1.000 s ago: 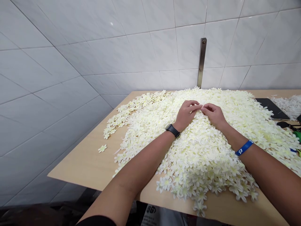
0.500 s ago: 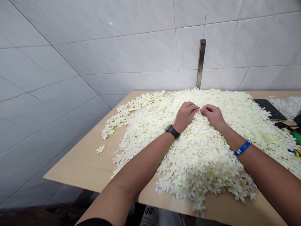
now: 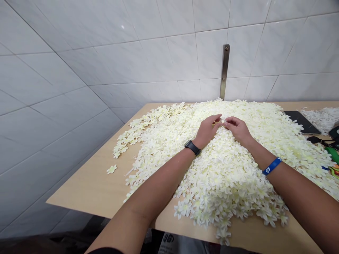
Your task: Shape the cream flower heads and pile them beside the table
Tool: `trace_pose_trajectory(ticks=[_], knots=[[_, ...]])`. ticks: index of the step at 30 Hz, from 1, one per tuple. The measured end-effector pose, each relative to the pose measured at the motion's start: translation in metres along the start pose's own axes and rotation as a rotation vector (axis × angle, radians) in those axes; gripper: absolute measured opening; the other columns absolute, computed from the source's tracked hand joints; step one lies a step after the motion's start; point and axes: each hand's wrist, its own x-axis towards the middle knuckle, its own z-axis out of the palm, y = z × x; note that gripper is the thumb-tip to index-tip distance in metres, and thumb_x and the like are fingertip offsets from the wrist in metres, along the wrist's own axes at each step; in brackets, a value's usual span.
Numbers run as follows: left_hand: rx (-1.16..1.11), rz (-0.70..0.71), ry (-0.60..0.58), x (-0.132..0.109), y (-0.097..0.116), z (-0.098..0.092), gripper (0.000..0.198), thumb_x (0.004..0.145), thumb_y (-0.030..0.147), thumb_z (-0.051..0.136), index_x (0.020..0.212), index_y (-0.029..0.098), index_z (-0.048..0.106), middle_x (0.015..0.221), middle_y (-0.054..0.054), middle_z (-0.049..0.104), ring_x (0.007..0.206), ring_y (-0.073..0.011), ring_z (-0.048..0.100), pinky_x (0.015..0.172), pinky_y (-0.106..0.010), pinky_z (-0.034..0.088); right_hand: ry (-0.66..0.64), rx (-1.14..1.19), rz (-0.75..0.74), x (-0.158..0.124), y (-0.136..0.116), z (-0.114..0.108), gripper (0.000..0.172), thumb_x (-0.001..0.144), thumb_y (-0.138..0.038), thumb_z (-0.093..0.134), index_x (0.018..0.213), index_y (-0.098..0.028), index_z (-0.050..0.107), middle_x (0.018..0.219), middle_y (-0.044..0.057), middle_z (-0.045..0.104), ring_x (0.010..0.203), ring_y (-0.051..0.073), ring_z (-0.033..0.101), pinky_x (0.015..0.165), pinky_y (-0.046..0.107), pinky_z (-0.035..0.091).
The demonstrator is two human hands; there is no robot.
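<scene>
the white bit [image 3: 223, 119] at the fingertips is too small to make out; the right hand [image 3: 239, 130] pinches it, while the left hand's [image 3: 205, 131] finger and thumb stand parted beside it, over the flower heap [image 3: 225, 162]; the forearms cover some flowers; a green thing [image 3: 331, 154] is cut off near a dark slab [image 3: 302, 122]; pale wooden desk [image 3: 87, 190], tiled walls [image 3: 159, 60].
</scene>
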Motion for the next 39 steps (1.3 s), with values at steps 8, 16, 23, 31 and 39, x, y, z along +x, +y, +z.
trace_pose_trajectory(ticks=[8,16,23,31,39], knots=[[0.012,0.026,0.022,-0.002,0.011,-0.002,0.005,0.093,0.023,0.063,0.090,0.019,0.062,0.090,-0.003,0.067,0.082,-0.0137,0.062,0.077,-0.028,0.051,0.077,-0.144,-0.158,-0.006,0.001,0.002,0.020,0.074,-0.038,0.075,0.077,-0.021,0.066,0.073,0.000,0.062,0.071,0.015,0.054,0.068,0.032,0.045],[0.025,-0.003,-0.002,-0.005,0.012,-0.001,0.010,0.096,0.021,0.053,0.087,0.020,0.056,0.082,-0.002,0.062,0.077,-0.0159,0.056,0.074,-0.030,0.044,0.005,-0.121,-0.166,-0.007,-0.003,0.003,0.018,0.076,-0.037,0.072,0.079,-0.021,0.065,0.070,0.000,0.061,0.066,0.015,0.053,0.067,0.032,0.045],[0.038,0.025,-0.024,-0.004,0.013,-0.002,0.018,0.099,0.025,0.049,0.082,0.021,0.052,0.080,-0.002,0.058,0.077,-0.0162,0.052,0.071,-0.030,0.041,-0.110,-0.058,-0.110,-0.002,0.000,0.002,0.033,0.071,-0.049,0.078,0.083,-0.022,0.064,0.078,0.000,0.061,0.074,0.015,0.053,0.069,0.031,0.045],[-0.011,0.081,0.031,-0.003,0.012,-0.001,0.014,0.099,0.026,0.054,0.094,0.019,0.065,0.094,-0.005,0.068,0.087,-0.0157,0.061,0.078,-0.029,0.048,-0.054,-0.102,-0.213,-0.002,0.005,0.001,0.023,0.077,-0.041,0.074,0.082,-0.021,0.063,0.078,-0.001,0.059,0.074,0.015,0.050,0.072,0.031,0.042],[0.019,0.067,0.095,-0.004,0.009,0.000,0.015,0.096,0.025,0.061,0.085,0.018,0.068,0.082,-0.002,0.069,0.077,-0.0135,0.061,0.074,-0.028,0.048,-0.032,-0.114,-0.224,-0.001,0.008,0.001,0.024,0.082,-0.043,0.070,0.086,-0.021,0.062,0.077,0.000,0.057,0.072,0.015,0.051,0.070,0.032,0.042]])
